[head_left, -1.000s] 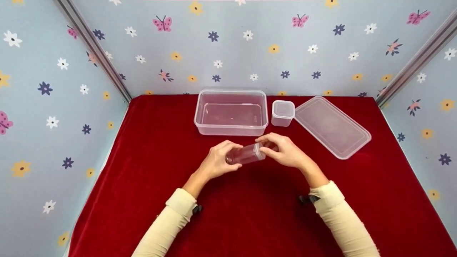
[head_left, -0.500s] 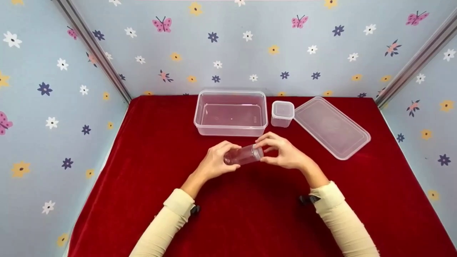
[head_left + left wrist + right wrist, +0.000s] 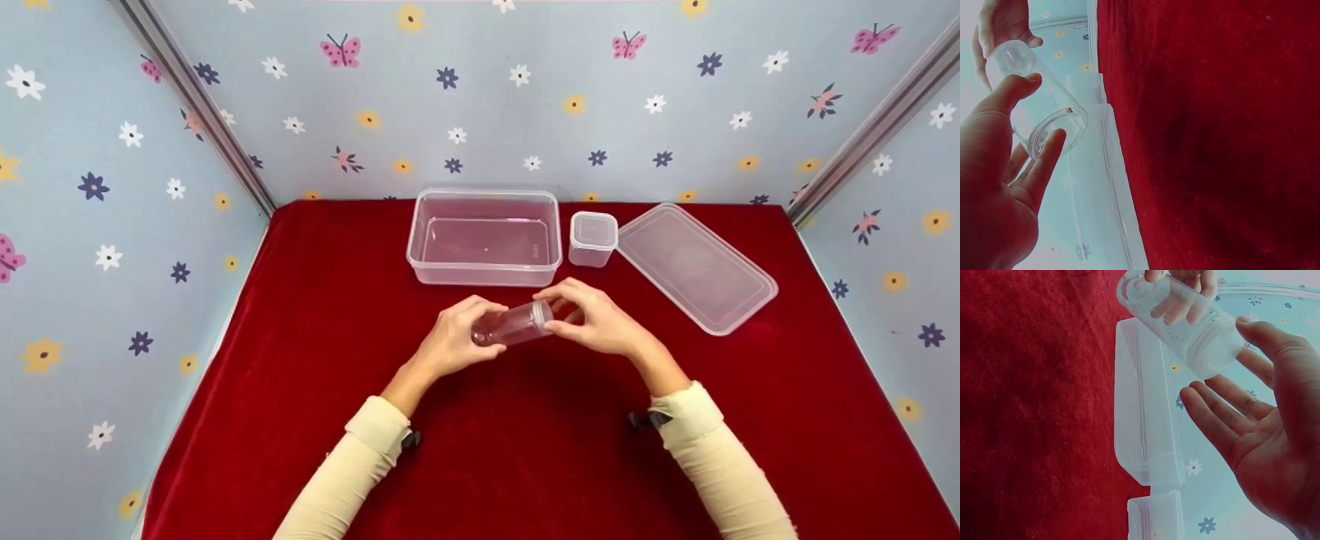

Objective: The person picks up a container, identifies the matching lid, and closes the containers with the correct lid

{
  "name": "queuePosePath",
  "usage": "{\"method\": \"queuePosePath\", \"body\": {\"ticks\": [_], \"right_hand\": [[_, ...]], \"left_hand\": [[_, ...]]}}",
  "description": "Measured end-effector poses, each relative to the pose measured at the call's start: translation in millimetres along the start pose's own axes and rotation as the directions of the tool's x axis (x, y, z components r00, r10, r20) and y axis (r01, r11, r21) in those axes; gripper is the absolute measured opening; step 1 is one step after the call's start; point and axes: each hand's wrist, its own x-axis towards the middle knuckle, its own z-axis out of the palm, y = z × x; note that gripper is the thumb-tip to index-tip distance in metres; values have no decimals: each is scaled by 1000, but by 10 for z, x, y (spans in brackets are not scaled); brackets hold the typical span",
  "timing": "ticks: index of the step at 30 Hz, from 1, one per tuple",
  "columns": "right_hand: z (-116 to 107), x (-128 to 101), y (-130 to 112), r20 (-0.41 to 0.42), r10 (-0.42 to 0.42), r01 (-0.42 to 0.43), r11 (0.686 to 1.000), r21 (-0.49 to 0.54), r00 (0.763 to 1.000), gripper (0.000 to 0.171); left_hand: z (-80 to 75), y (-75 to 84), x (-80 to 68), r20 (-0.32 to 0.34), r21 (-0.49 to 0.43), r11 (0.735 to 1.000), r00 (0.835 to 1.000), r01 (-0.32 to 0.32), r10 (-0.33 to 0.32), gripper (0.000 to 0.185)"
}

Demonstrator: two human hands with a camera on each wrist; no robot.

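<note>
The left hand [image 3: 450,341] curls around the base of a clear, smooth, round plastic jar [image 3: 514,326] held sideways above the red velvety surface [image 3: 300,360], while the right hand [image 3: 600,322] pinches its ribbed lid end, which probably turns best with firm grip and jar steady.

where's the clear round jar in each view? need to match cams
Head: clear round jar at centre, lying sideways between left hand and right hand.
Left wrist: upper left, base towards camera.
Right wrist: top centre, lidded end nearest the palm.
Shared landmark: large open container.
</note>
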Motion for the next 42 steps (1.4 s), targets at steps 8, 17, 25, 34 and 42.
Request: {"method": "queuePosePath", "body": {"ticks": [8,17,25,34,42], "right_hand": [[-4,5,4,-9,-98,98,991,95,995,50],[15,11,12,-46,-124,127,989,71,991,41],[15,21,17,-66,-130,134,989,59,989,43],[20,20,32,-88,-137,142,988,54,987,41],[-48,22,23,-111,-134,140,989,52,985,43]], "left_hand": [[-17,1,-1,-29,-12,1000,1000,-6,5,55],[25,19,17,-46,-26,1000,999,0,-1,55],[63,53,30,-69,-17,1000,997,16,-17,55],[70,55,44,-68,-13,1000,998,17,-17,56],[26,-7,27,-31,-94,995,999,15,-17,61]]}}
